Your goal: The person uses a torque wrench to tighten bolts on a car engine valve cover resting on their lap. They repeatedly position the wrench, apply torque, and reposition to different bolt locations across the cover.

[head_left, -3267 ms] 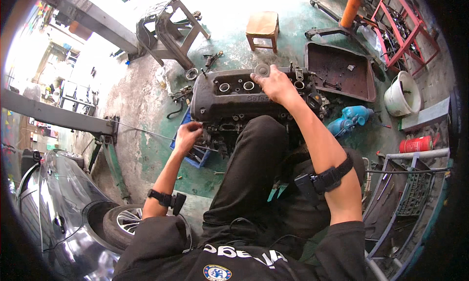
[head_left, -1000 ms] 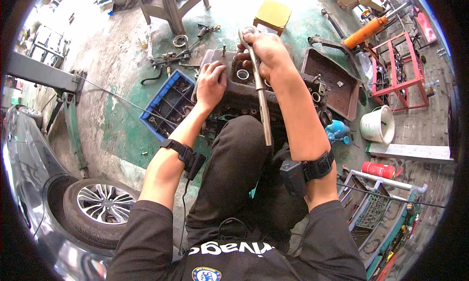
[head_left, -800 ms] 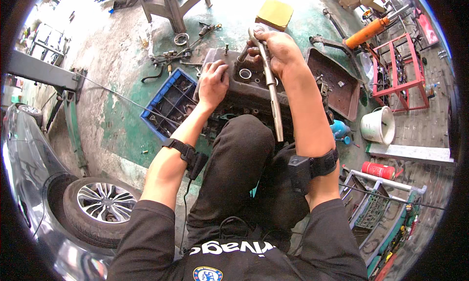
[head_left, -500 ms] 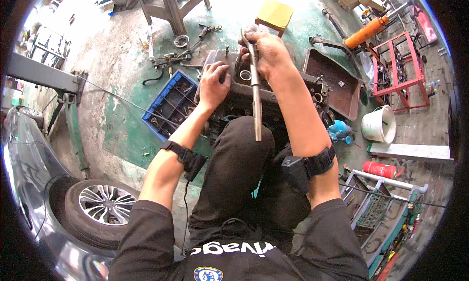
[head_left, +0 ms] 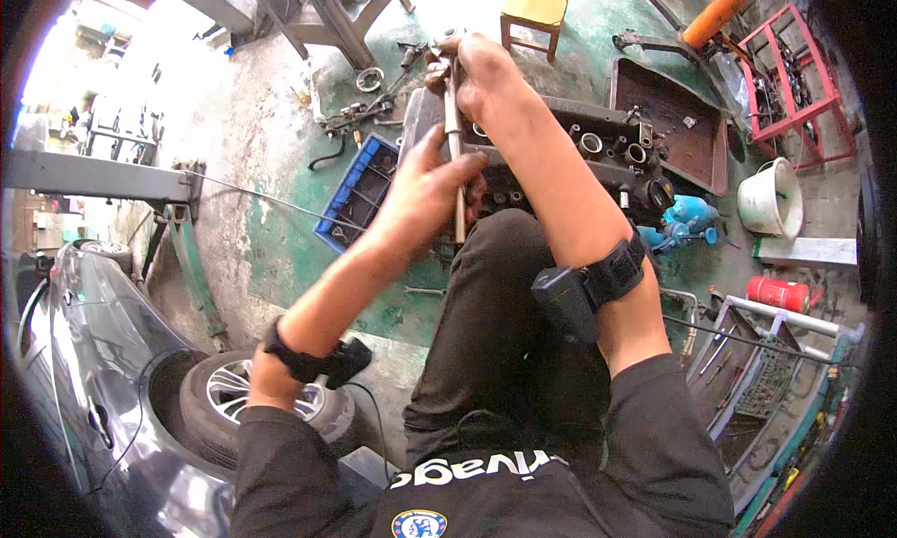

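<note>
- Long silver steel ratchet wrench (head_left: 452, 115): above left end of dark metal engine cover (head_left: 562, 129), between both hands.
- Right hand (head_left: 486, 66): clenched around wrench head.
- Left hand (head_left: 428, 185): at lower handle, below right; tightness of grip, cannot tell.
- Apparent step: wrench work at cover; probable next requirement, head steadied, handle guided.

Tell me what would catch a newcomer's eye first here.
Likely the long metal tool at upper centre, gripped near its top by the right hand, with the left hand at its lower part. Then the dark engine beneath, the yellow-topped stool beyond it, and the grey car at lower left.
</note>
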Demonstrator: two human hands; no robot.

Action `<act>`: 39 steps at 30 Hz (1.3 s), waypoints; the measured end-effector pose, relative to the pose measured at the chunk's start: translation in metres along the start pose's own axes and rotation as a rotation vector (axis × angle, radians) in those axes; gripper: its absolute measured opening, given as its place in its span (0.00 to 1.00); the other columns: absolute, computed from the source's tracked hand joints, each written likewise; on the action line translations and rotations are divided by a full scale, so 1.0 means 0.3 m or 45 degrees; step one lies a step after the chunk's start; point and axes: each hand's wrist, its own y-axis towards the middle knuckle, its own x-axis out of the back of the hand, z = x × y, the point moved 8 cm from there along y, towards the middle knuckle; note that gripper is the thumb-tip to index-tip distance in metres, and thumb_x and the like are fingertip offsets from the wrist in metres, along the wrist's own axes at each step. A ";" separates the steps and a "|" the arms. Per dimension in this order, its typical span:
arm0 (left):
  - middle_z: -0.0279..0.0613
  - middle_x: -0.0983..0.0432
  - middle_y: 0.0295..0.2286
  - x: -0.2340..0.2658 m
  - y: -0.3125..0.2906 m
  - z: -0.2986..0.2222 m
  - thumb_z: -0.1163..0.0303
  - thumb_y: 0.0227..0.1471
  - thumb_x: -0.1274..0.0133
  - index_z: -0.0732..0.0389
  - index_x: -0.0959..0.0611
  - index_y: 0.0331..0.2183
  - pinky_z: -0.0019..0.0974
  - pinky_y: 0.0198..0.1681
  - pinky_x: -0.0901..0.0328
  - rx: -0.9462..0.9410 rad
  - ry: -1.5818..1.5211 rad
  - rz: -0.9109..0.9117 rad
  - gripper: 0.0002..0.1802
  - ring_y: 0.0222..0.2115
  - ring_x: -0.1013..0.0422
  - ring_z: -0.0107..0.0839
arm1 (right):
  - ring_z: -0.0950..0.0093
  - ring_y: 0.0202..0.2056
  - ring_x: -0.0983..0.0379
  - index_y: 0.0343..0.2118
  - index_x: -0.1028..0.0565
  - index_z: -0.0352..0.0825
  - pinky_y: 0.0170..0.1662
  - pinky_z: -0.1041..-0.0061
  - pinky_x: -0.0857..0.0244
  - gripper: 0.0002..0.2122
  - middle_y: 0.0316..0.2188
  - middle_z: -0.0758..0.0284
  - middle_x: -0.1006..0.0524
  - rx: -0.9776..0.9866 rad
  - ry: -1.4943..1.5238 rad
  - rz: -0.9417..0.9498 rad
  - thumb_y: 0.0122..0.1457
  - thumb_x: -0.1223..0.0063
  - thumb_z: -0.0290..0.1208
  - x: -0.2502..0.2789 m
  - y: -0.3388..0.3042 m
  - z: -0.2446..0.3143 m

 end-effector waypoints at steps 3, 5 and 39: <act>0.32 0.33 0.20 -0.061 0.023 0.040 0.72 0.55 0.51 0.60 0.33 0.50 0.24 0.17 0.40 -0.168 0.066 -0.139 0.21 0.17 0.37 0.20 | 0.70 0.17 0.33 0.30 0.29 0.31 0.19 0.73 0.31 0.06 0.21 0.63 0.29 -0.049 -0.355 0.042 0.56 0.51 0.28 0.018 -0.020 0.014; 0.31 0.34 0.21 -0.082 0.020 0.067 0.73 0.53 0.49 0.61 0.37 0.55 0.24 0.17 0.41 -0.166 0.066 -0.103 0.28 0.18 0.38 0.20 | 0.72 0.18 0.28 0.27 0.24 0.33 0.22 0.76 0.30 0.10 0.20 0.65 0.25 0.099 -0.769 0.017 0.50 0.41 0.36 0.036 -0.018 0.065; 0.33 0.35 0.17 -0.063 0.042 0.033 0.73 0.55 0.52 0.60 0.39 0.50 0.26 0.12 0.39 -0.135 0.326 -0.055 0.22 0.13 0.38 0.22 | 0.77 0.33 0.27 0.28 0.17 0.36 0.38 0.77 0.34 0.08 0.28 0.65 0.21 0.310 -1.375 0.535 0.48 0.48 0.29 -0.005 0.039 0.115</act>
